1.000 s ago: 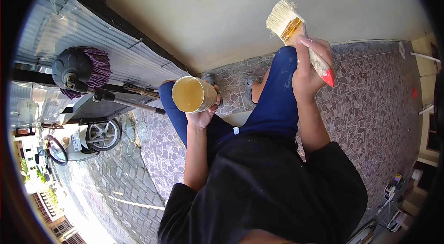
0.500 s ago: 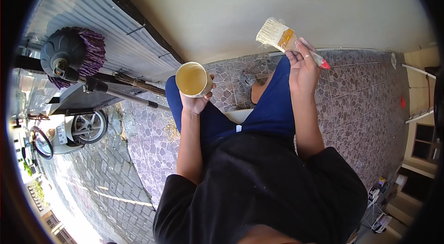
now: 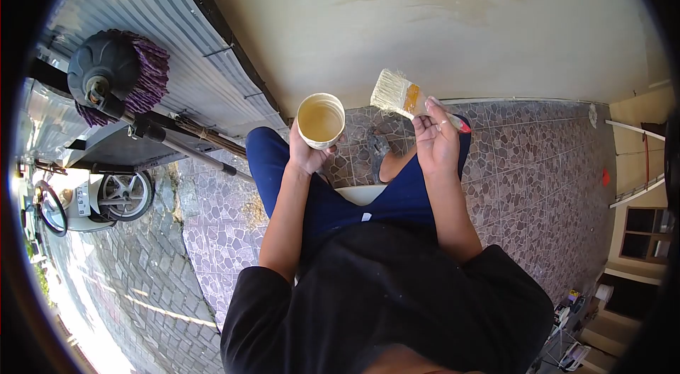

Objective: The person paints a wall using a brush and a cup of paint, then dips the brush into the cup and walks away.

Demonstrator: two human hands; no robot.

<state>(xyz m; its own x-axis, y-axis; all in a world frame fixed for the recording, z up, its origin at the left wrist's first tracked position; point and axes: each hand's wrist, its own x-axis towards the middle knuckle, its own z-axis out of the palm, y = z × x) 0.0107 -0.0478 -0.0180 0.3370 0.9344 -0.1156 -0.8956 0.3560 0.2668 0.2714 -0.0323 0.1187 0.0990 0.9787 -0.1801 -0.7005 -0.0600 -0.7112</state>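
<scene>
My left hand [image 3: 309, 154] is wrapped round a pale cup [image 3: 321, 121] from below and behind. Its mouth faces me, and a yellowish liquid shows inside. In my right hand [image 3: 437, 139] is a wide paintbrush [image 3: 405, 94], gripped by its red-tipped handle. The brush's cream bristles point up and left, toward the cup but apart from it. Whitish smears mark the right fingers. Beyond both hands stands a cream wall [image 3: 425, 27] with a damp-looking brownish patch near its top.
At left, a purple mop [image 3: 145, 73] leans by a corrugated metal sheet [image 3: 163, 13], with a bundle of thin sticks [image 3: 205, 132] beside it. A motorbike [image 3: 106, 197] stands farther left. Stone-patterned tiles [image 3: 524, 183] cover the floor around my seat.
My right hand has come down and left with the paintbrush, nearer the cup. In view, the cup sits slightly farther right, and the camera has shifted a little.
</scene>
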